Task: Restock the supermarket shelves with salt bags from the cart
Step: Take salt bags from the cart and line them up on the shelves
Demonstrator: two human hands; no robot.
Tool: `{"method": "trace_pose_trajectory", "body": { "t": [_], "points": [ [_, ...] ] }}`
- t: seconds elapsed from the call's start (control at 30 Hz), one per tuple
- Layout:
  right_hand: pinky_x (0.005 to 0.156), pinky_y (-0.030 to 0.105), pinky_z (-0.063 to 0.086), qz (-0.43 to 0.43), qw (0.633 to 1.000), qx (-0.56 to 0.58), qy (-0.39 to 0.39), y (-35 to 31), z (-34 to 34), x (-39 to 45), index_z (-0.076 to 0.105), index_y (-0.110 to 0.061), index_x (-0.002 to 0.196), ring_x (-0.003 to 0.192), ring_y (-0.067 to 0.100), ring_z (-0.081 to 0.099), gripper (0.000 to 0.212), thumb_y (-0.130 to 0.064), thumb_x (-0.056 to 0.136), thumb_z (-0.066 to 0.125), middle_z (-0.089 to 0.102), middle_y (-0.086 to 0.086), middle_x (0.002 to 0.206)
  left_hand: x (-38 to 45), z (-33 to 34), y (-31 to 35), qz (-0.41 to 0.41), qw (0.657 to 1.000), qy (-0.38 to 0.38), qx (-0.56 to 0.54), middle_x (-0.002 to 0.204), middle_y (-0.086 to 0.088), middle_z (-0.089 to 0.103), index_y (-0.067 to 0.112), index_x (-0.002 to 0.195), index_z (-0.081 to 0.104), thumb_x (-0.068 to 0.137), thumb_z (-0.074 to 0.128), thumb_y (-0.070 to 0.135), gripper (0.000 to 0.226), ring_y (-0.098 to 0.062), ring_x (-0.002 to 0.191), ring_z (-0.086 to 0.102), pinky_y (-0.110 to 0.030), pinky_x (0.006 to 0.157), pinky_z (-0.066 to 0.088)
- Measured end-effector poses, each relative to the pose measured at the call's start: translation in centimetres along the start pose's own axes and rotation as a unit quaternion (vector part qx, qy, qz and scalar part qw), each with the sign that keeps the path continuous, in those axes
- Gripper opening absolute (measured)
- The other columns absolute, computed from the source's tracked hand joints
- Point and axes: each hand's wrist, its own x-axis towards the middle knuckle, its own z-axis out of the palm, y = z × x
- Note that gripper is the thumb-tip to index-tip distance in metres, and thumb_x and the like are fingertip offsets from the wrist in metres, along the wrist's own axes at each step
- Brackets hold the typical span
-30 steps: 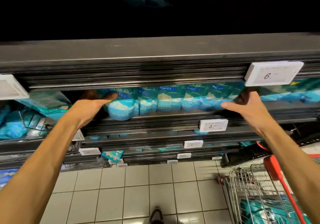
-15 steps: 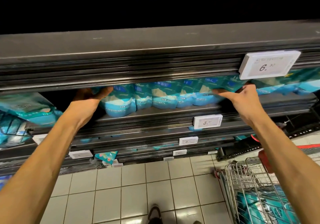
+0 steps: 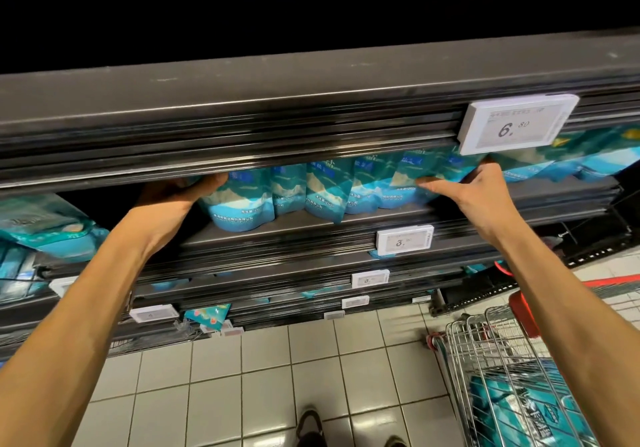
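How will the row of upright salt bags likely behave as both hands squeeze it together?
The salt bags look like soft pouches with bulging bottoms, so probably dense yet pliable. They lean at different angles, so they may tip once the left hand and right hand let go.

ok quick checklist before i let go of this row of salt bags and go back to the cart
1. Row of salt bags upright on the shelf: ok, standing between both hands.
2. Left hand on the row's left end: ok, against the end bag.
3. Right hand on the right end: ok, fingers flat against the bags.
4. Bags back from the shelf edge: ok, bare shelf in front.
5. Row stays up once released: cannot tell.
6. Stock left in the cart: ok, teal bags visible inside.
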Motion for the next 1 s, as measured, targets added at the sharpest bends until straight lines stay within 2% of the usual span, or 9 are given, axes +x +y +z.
{"method": "trace_pose_trajectory", "body": {
  "t": [0.17, 0.27, 0.37, 0.47, 0.53, 0.63, 0.7, 0.83, 1.0],
  "points": [
    [0.068, 0.011, 0.054, 0.007, 1.0, 0.007, -0.003, 0.0, 0.2, -0.4, 0.073, -0.017, 0.086, 0.084, 0.003, 0.073, 0.023, -0.012, 0.07, 0.087, 0.077, -0.015, 0.085, -2.1, 1.5, 2.3, 0.098, 0.993, -0.026, -0.064, 0.117, 0.001, 0.073, 0.025, 0.11, 0.075, 0.06, 0.09, 0.049, 0.057, -0.018, 0.11, 0.068, -0.018, 0.088, 0.053],
    [0.065, 0.009, 0.052, 0.01, 1.0, 0.018, 0.007, 0.0, 0.3, -0.6, 0.069, -0.019, 0.085, 0.08, -0.001, 0.072, 0.026, -0.014, 0.068, 0.089, 0.076, -0.016, 0.083, -3.5, 2.2, 3.3, 0.109, 0.99, -0.032, -0.077, 0.114, 0.003, 0.074, 0.029, 0.103, 0.077, 0.052, 0.092, 0.052, 0.058, -0.015, 0.108, 0.069, -0.021, 0.089, 0.055],
    [0.063, 0.005, 0.049, 0.007, 0.999, 0.02, 0.042, 0.2, 0.3, -1.2, 0.06, -0.021, 0.092, 0.078, -0.01, 0.068, 0.042, -0.019, 0.064, 0.091, 0.072, -0.012, 0.091, -4.6, 2.8, 3.5, 0.075, 0.995, 0.011, -0.062, 0.104, 0.007, 0.076, 0.035, 0.093, 0.078, 0.04, 0.092, 0.061, 0.06, -0.009, 0.097, 0.072, -0.022, 0.081, 0.056],
    [0.087, 0.016, 0.052, -0.002, 0.999, 0.029, 0.024, 0.4, -0.2, -2.5, 0.057, -0.013, 0.108, 0.102, 0.001, 0.067, 0.059, -0.025, 0.061, 0.09, 0.071, -0.006, 0.109, -5.9, 3.5, 3.3, 0.078, 0.993, 0.087, -0.013, 0.094, 0.018, 0.075, 0.046, 0.086, 0.074, 0.037, 0.087, 0.071, 0.057, 0.004, 0.086, 0.07, -0.019, 0.075, 0.054],
    [0.099, 0.021, 0.048, -0.02, 0.999, 0.027, 0.014, 0.5, -0.9, -4.1, 0.054, -0.012, 0.119, 0.114, 0.008, 0.063, 0.072, -0.03, 0.058, 0.089, 0.068, -0.007, 0.115, -7.6, 4.2, 2.9, 0.157, 0.981, 0.107, -0.043, 0.105, 0.022, 0.072, 0.048, 0.1, 0.065, 0.053, 0.087, 0.054, 0.052, 0.006, 0.099, 0.066, -0.012, 0.082, 0.052],
    [0.107, 0.021, 0.041, -0.03, 0.999, 0.017, 0.031, 0.7, -2.4, -7.6, 0.048, -0.017, 0.132, 0.121, 0.007, 0.058, 0.08, -0.028, 0.063, 0.086, 0.063, -0.001, 0.124, -11.8, 5.6, 1.3, 0.235, 0.946, 0.223, -0.029, 0.127, 0.003, 0.058, 0.039, 0.123, 0.047, 0.07, 0.084, 0.047, 0.065, -0.007, 0.119, 0.056, -0.018, 0.101, 0.045],
    [0.107, 0.024, 0.043, -0.021, 0.998, 0.027, 0.047, 0.9, -3.7, -10.8, 0.05, -0.016, 0.131, 0.12, 0.01, 0.06, 0.07, -0.026, 0.07, 0.082, 0.065, 0.001, 0.124, -14.8, 7.0, -0.4, 0.278, 0.925, 0.259, -0.004, 0.132, -0.011, 0.051, 0.025, 0.131, 0.042, 0.081, 0.077, 0.036, 0.062, -0.02, 0.121, 0.054, -0.025, 0.102, 0.044],
    [0.074, 0.016, 0.055, 0.022, 0.994, 0.068, 0.088, 0.7, -7.5, -17.9, 0.065, -0.014, 0.115, 0.09, 0.018, 0.072, 0.037, -0.028, 0.081, 0.072, 0.074, 0.011, 0.102, -19.4, 11.5, -1.3, 0.293, 0.939, 0.179, -0.031, 0.115, 0.004, 0.058, 0.036, 0.116, 0.053, 0.09, 0.064, 0.032, 0.029, -0.017, 0.1, 0.059, -0.019, 0.088, 0.048],
    [0.08, 0.016, 0.054, 0.074, 0.968, 0.055, 0.232, 2.5, -14.3, -27.1, 0.073, -0.021, 0.099, 0.086, 0.011, 0.073, 0.021, -0.034, 0.084, 0.068, 0.076, 0.002, 0.094, -22.1, 22.0, 1.5, 0.286, 0.956, -0.059, 0.021, 0.1, 0.014, 0.065, 0.04, 0.1, 0.058, 0.094, 0.056, 0.033, 0.01, -0.009, 0.088, 0.063, -0.02, 0.08, 0.049]
  ]
}}
